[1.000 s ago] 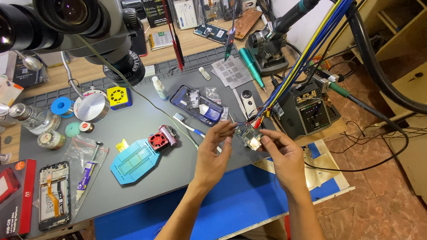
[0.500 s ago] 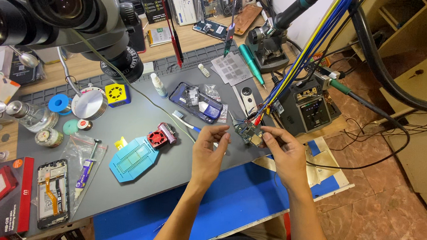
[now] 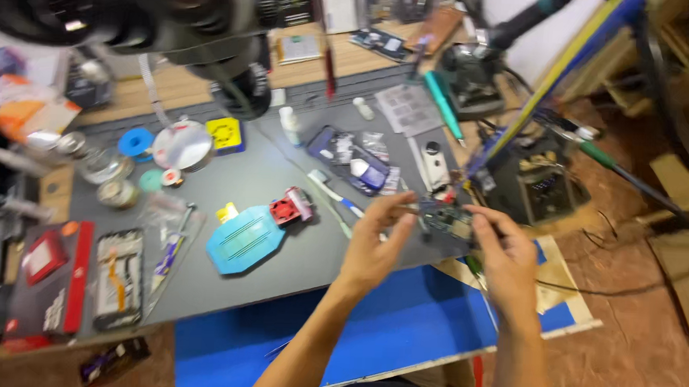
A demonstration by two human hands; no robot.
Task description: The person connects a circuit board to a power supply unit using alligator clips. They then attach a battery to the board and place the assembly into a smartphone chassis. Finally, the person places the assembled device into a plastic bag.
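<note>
Fingers [image 3: 396, 207] of both hands pinch circuit board [image 3: 449, 220].

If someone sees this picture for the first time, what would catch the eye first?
Probably the two hands, left hand and right hand, which hold a small circuit board together above the grey mat. Next, the light-blue holder left of them, and the dark microscope at top left.

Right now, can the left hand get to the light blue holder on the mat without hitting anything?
Probably yes. The left hand is at the small circuit board, with the right hand. The light blue holder lies to its left on the grey mat, bare mat between them; only the red clamp sits close.
</note>
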